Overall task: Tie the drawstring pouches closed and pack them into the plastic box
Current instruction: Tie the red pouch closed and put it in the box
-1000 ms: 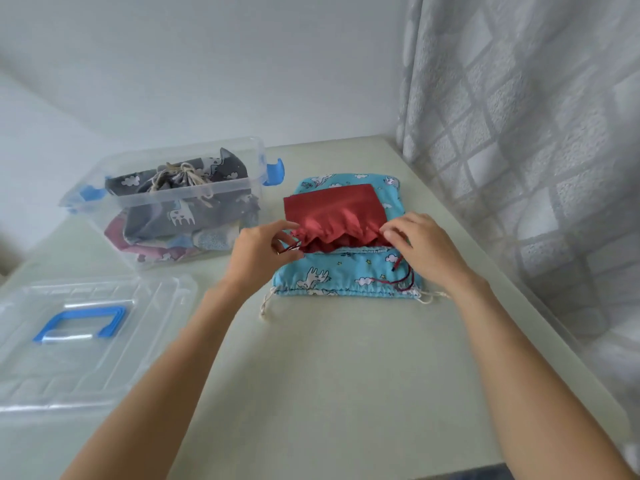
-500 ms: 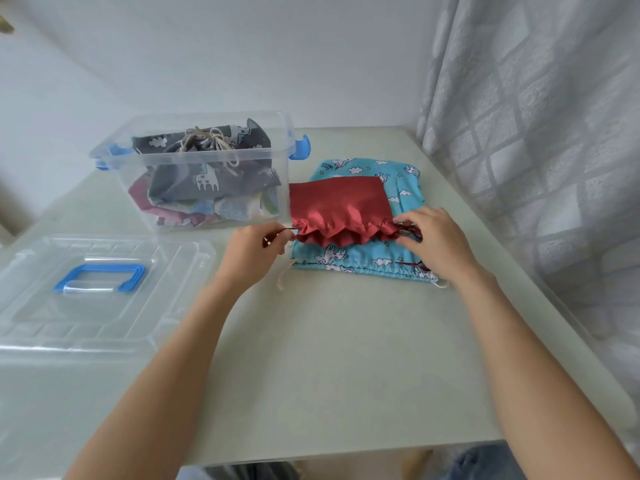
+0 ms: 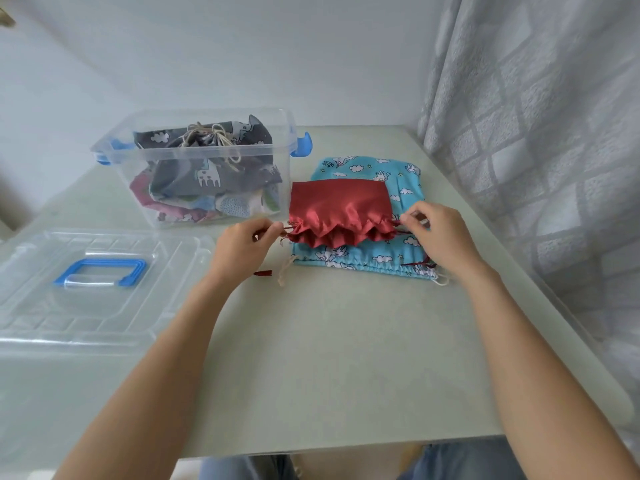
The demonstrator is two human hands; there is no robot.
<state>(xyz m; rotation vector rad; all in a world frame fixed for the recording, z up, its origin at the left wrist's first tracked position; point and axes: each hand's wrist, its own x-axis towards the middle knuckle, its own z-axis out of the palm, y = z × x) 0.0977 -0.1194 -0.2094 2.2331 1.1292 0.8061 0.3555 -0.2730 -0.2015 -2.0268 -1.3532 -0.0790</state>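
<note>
Now your left hand [image 3: 242,251] and right hand [image 3: 440,233] each pinch a cord end of the red pouch [image 3: 341,211], which lies gathered on the blue pouch [image 3: 367,258]. At its 9 o'clock sits the plastic box [image 3: 194,168], open, holding tied pouches.

Plain red pouch [image 3: 341,206] lies on turquoise pouch [image 3: 367,168] with white clouds.

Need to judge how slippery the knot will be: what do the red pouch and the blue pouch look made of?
Red pouch: likely satin, glossy, bright highlights along its gathered folds. Blue pouch: probably cotton, matte printed weave, no shine.
</note>
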